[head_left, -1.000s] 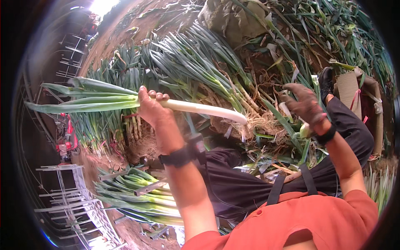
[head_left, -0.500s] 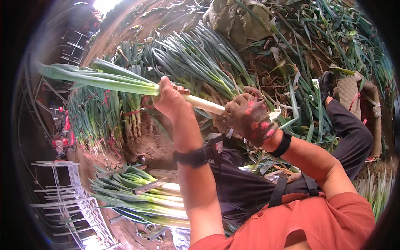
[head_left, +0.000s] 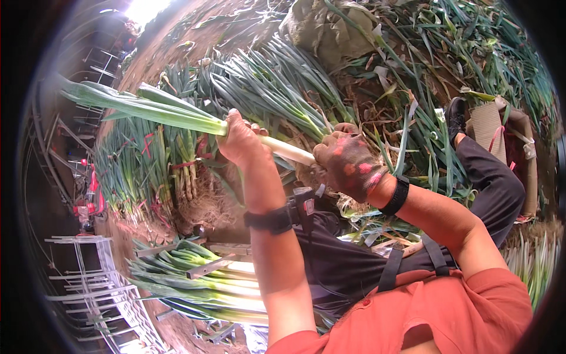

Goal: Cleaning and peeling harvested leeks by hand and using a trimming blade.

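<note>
A long green onion (head_left: 287, 150) stretches between my two hands, its green leaves pointing to the far left. My left hand (head_left: 240, 140), bare, wraps round the stalk where green turns to white. In a dark, dirty glove with pink patches, my right hand (head_left: 349, 164) is closed on the white lower end, hiding most of its root. Below my left forearm, trimmed green onions (head_left: 203, 283) lie stacked in a wooden frame (head_left: 213, 265). Beyond my hands spreads a pile of untrimmed green onions (head_left: 277, 88).
Tied bundles of green onions (head_left: 186, 159) stand on the soil at the left. A white metal rack (head_left: 112, 289) is at the lower left. Loose leaves (head_left: 436, 65) litter the ground at the upper right, near a cardboard piece (head_left: 488, 131) and a drab sack (head_left: 330, 32).
My right hand has shifted slightly left along the white stalk, toward my left hand. The left hand keeps its hold almost unmoved, and the view has tilted a little.
</note>
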The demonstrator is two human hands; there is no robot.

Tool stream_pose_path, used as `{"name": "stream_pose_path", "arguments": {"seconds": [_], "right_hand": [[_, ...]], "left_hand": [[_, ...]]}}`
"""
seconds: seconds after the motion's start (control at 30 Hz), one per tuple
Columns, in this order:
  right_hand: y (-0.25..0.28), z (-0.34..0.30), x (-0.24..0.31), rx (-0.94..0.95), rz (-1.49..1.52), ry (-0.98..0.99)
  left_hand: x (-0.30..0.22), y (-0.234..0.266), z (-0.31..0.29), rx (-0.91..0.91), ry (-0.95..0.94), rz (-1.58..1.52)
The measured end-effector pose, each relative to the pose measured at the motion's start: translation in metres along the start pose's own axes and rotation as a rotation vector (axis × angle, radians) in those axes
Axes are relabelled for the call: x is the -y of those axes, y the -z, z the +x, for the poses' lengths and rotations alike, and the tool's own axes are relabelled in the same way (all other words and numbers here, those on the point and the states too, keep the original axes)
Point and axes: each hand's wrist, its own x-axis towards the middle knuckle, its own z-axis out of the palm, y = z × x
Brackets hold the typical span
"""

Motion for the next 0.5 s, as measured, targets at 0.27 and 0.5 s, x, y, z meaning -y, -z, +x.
{"name": "stream_pose_path", "arguments": {"seconds": [0.27, 0.5], "right_hand": [[-0.006, -0.002, -0.001, -0.002, -0.002, 0.031], [0.012, -0.016, -0.002, -0.041, 0.052, 0.091]], "left_hand": [[0.002, -0.001, -0.002, 0.01, -0.045, 0.029], [0.002, -0.002, 0.002, -0.029, -0.11, 0.065]]}}
